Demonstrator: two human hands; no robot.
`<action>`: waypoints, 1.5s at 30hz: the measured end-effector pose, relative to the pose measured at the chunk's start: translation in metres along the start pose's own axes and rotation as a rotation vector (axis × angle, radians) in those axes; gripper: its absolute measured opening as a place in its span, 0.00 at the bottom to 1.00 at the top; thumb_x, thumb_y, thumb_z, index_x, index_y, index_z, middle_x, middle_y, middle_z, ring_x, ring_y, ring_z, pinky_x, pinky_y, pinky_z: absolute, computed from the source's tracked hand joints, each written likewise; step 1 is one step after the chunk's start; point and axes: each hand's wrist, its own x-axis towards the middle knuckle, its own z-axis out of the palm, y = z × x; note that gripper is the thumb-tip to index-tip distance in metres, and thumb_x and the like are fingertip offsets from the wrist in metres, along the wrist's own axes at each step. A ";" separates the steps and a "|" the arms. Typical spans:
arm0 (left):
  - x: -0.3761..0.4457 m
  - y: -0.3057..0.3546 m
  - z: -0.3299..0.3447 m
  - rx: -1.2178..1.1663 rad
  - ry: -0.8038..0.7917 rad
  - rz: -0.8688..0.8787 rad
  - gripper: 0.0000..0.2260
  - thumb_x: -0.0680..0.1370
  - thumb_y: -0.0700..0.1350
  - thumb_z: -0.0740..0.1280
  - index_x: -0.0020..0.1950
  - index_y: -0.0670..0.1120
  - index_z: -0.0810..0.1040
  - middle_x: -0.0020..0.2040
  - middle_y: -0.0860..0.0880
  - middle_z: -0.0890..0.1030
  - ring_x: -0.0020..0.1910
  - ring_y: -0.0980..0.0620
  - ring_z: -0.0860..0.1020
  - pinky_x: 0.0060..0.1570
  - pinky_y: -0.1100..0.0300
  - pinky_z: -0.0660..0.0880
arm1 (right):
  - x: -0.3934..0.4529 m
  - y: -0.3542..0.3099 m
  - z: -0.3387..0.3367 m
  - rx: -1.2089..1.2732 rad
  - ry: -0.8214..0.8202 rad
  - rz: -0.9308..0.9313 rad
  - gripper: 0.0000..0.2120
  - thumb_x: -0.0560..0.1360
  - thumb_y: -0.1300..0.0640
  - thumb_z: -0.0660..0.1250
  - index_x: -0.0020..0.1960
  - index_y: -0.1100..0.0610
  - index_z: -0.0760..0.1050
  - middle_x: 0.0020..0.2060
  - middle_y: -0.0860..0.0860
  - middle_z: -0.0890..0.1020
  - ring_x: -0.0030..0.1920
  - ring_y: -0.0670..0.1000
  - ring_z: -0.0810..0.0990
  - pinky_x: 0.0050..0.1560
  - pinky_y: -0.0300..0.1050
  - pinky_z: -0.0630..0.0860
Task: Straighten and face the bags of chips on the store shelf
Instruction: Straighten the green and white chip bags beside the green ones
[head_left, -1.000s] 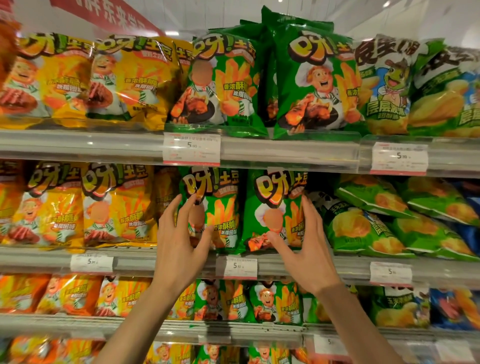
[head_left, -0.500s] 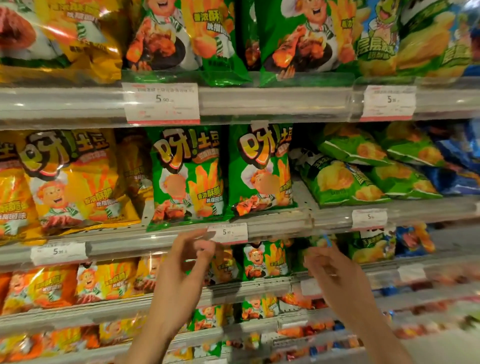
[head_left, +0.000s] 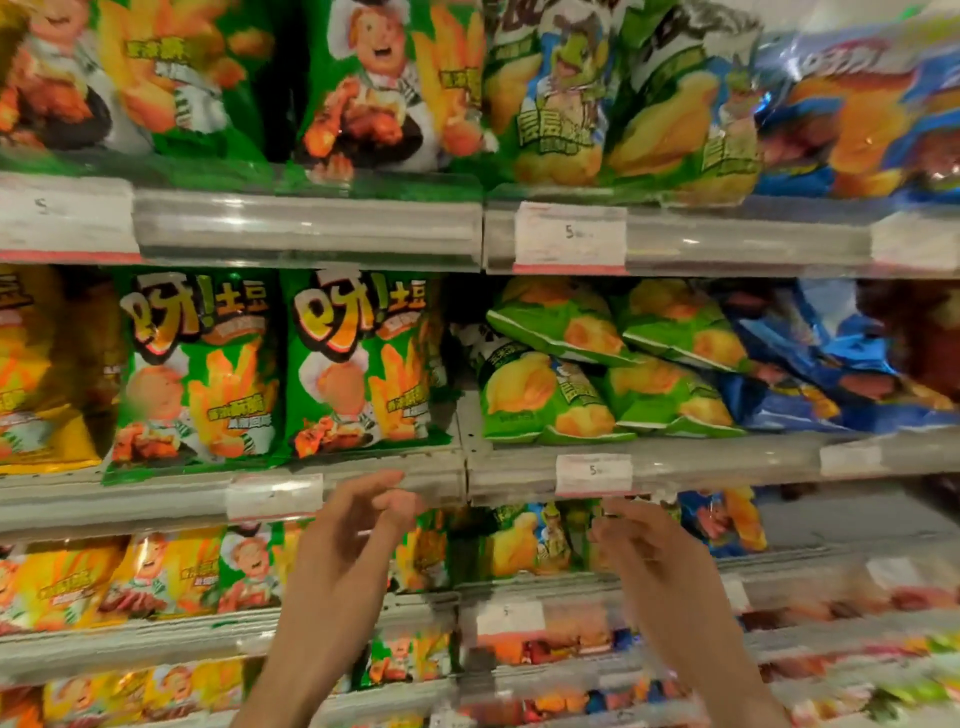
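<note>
Since a second ago, both hands have come off the 2 green bags and dropped down, and the view has swung to the right. The left hand (head_left: 358, 525) is now in front of the shelf edge (head_left: 441, 480), just under the right green bag. Its fingers (head_left: 387, 480) are loosely bent and apart, with the thumb tip near them, and it holds nothing. The right hand (head_left: 644, 551) is up at about the same height, below a white price tag (head_left: 594, 474). It is blurry, but its fingers look a little bent and it holds nothing too. Both arms reach up from the bottom of the picture, with the backs of the hands facing the camera.

The left green bag (head_left: 195, 369) and the right green bag (head_left: 358, 364) stand up straight, side by side, fronts facing out on the middle shelf. Just to their right, the light green bags (head_left: 550, 395) lie flat in a messy pile, some on top of others. Beside those, the blue bags (head_left: 831, 364) lie tilted and heaped as well. On the far left stands a yellow bag (head_left: 36, 374).
</note>
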 end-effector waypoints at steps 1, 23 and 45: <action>0.000 0.007 0.016 -0.006 0.026 0.015 0.10 0.76 0.57 0.69 0.56 0.58 0.81 0.49 0.56 0.86 0.51 0.59 0.83 0.55 0.54 0.77 | 0.009 0.003 -0.014 0.002 0.005 -0.023 0.06 0.78 0.54 0.68 0.55 0.50 0.79 0.38 0.43 0.85 0.40 0.38 0.81 0.39 0.29 0.74; 0.134 0.081 0.156 0.265 0.258 0.168 0.28 0.75 0.63 0.68 0.72 0.59 0.65 0.68 0.53 0.75 0.63 0.48 0.76 0.64 0.46 0.73 | 0.145 -0.029 -0.090 -0.714 0.060 -0.746 0.26 0.80 0.41 0.54 0.73 0.52 0.68 0.75 0.52 0.66 0.77 0.58 0.61 0.75 0.61 0.61; 0.056 0.070 0.104 -0.114 0.283 0.130 0.15 0.73 0.59 0.75 0.58 0.63 0.80 0.62 0.57 0.79 0.60 0.51 0.81 0.53 0.51 0.82 | 0.128 -0.076 -0.085 -0.298 -0.017 -0.445 0.30 0.75 0.30 0.56 0.69 0.47 0.72 0.65 0.43 0.74 0.67 0.46 0.69 0.66 0.44 0.66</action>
